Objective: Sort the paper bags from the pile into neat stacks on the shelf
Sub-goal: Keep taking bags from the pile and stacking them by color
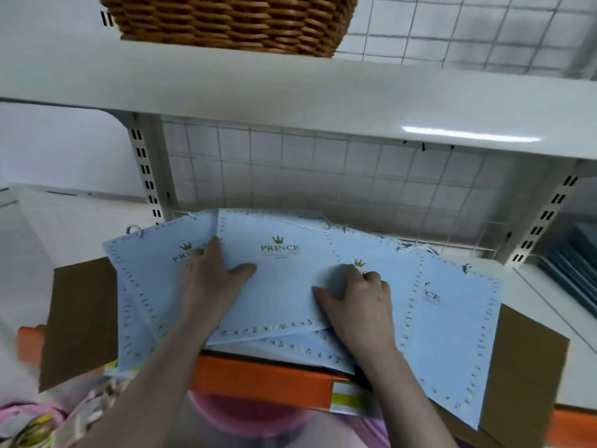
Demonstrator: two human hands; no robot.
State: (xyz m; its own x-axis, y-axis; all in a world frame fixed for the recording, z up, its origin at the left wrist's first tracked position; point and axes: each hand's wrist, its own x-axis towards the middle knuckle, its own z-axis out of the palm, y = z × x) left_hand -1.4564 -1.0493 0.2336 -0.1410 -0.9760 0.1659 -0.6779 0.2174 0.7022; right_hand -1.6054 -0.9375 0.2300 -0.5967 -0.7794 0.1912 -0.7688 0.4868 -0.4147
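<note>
Bags (284, 286) fanned on box (80, 318) at shelf's (533, 286) front edge, none stacked yet imo. Your left hand (213, 276) flat, spread on top bag; right hand (358, 302) fingers curled, pinching next bag. Basket (232, 21) on upper shelf (290, 92); grid (323, 176) blocks back.

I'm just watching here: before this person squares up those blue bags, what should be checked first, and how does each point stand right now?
1. Left hand lies flat on the top bag: ok.
2. Right hand has a grip on a bag: cannot tell; its fingers are curled on the paper.
3. Blue paper bags lined up edge to edge: not ok, they are fanned out.
4. Bags fully supported: not ok, the right one overhangs the orange shelf edge.
5. Rope handles all point to the wire grid: ok for those visible.
</note>
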